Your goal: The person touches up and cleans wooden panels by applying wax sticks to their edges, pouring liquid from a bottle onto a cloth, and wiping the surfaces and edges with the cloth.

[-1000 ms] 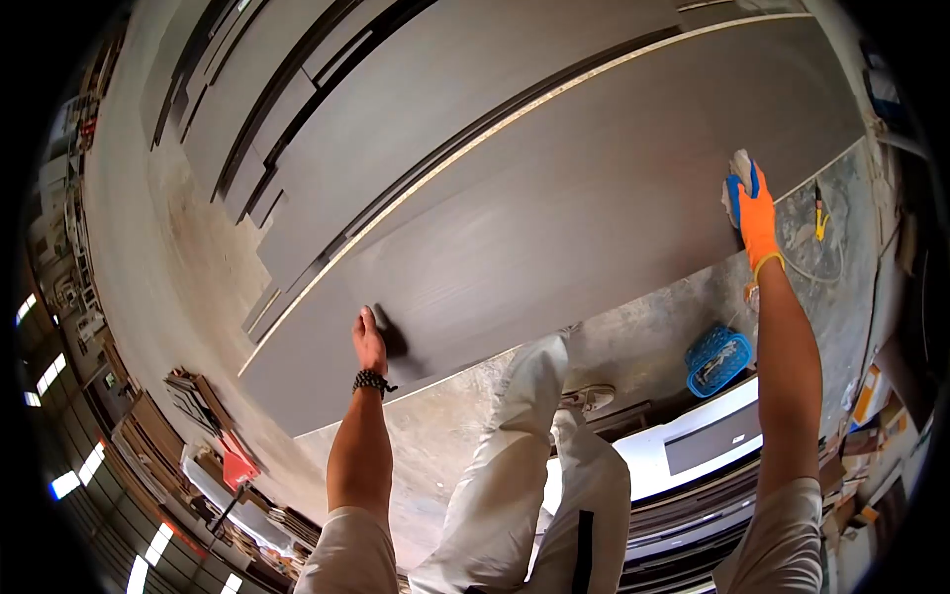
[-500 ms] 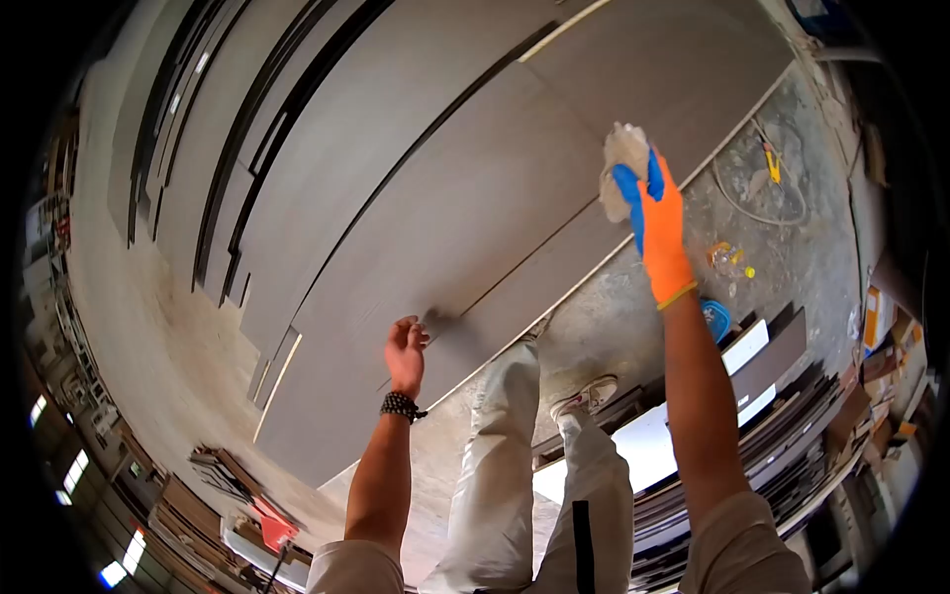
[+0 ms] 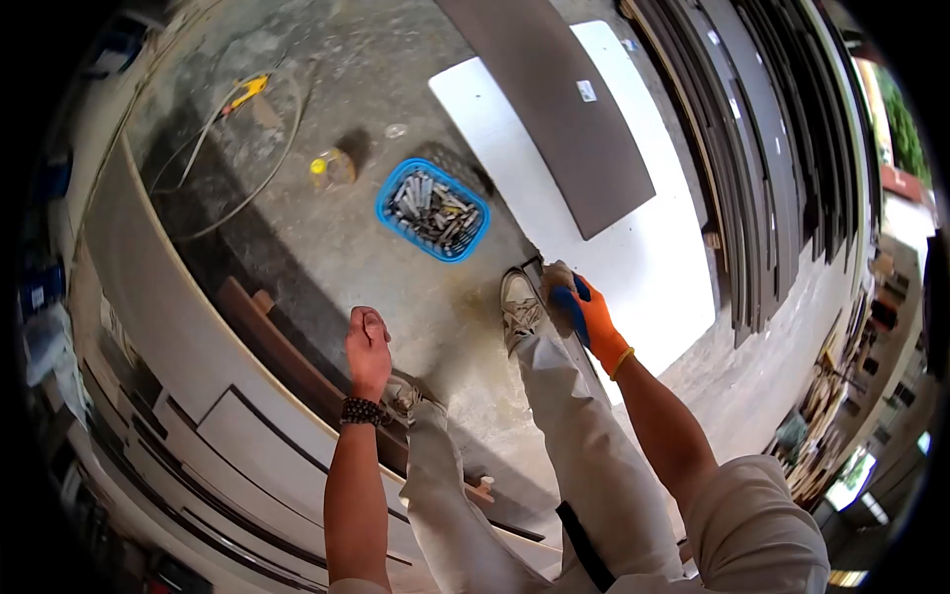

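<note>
My right hand [image 3: 594, 325], in an orange glove with blue palm and fingers, is closed round a crumpled tan rag [image 3: 560, 281]. The rag is beside the near left edge of a white board [image 3: 658, 282], next to my shoe [image 3: 521, 305]. A dark brown panel [image 3: 594, 148] with a small white label lies on that board. My bare left hand [image 3: 368, 354], a beaded bracelet at its wrist, hangs over the floor with fingers curled in and nothing showing in them.
On the concrete floor stands a blue basket [image 3: 451, 257] full of small pieces. Beyond it lie a clear bottle [image 3: 339, 168] with a yellow cap and a yellow-handled tool [image 3: 247, 92] on a hose. Stacked dark panels [image 3: 742, 148] rise at right; a long panel stack [image 3: 188, 297] flanks the left.
My view has swung right, from the large grey panels to the floor and white board. The rag, still in my right hand, has left the grey panel. My left hand's fingers have curled in.
</note>
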Tool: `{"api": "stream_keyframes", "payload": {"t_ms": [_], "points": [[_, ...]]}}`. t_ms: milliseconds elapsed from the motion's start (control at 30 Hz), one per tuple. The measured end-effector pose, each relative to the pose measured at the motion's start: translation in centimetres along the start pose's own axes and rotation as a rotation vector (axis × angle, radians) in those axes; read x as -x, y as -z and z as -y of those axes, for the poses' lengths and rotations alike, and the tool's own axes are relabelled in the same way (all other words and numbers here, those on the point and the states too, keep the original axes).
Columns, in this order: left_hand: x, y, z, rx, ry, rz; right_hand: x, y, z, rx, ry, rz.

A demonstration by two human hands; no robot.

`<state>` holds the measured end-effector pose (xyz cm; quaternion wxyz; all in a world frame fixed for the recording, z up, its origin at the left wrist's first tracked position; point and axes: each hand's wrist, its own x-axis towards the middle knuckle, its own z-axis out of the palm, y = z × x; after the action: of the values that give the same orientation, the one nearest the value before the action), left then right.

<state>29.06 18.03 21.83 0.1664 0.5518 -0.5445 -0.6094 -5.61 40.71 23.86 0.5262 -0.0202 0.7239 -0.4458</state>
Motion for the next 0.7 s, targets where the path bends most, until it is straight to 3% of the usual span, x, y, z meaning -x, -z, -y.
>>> {"api": "stream_keyframes", "payload": {"t_ms": [100, 300, 367, 400, 467, 500, 567, 600, 667, 700], "points": [[-6.9, -11.4, -1.8, -0.158, -0.106, 0.169, -5.3, 11.3, -3.5, -0.169, 0.059, -0.223], [-13.0, -29.2, -2.5, -0.641, -0.171, 0.594, -5.0, 20.1, -10.6, -0.428, 0.045, -0.532], [-11.0, -32.5, -2.1, -0.969, 0.009, 1.214, -1.1, 20.0, -16.2, -0.399, -0.015, -0.649], [-9.0, -33.2, 0.6, -1.002, 0.02, 1.25, 1.3, 19.7, -19.2, -0.399, -0.053, -0.697], [-5.3, -34.6, 6.7, -1.375, -0.553, 1.474, 5.9, 18.4, -26.4, -0.352, -0.086, -0.853], [-3.9, -36.2, 9.5, -1.383, -0.562, 1.506, 8.1, 17.5, -30.7, -0.466, -0.067, -0.905], [-0.6, -38.6, 15.7, -0.814, -1.179, 1.413, 13.4, 14.3, -38.4, -0.599, -0.098, -0.976], [0.5, -40.9, 17.7, -0.946, -1.186, 1.443, 15.7, 12.3, -41.5, -0.676, -0.172, -1.004], [2.7, -45.2, 21.8, -1.246, -0.989, 1.453, 18.3, 8.9, -46.0, -0.775, -0.243, -1.032], [2.9, -47.7, 23.9, -1.26, -0.997, 1.459, 19.3, 7.3, -47.6, -0.777, -0.25, -1.032]]}}
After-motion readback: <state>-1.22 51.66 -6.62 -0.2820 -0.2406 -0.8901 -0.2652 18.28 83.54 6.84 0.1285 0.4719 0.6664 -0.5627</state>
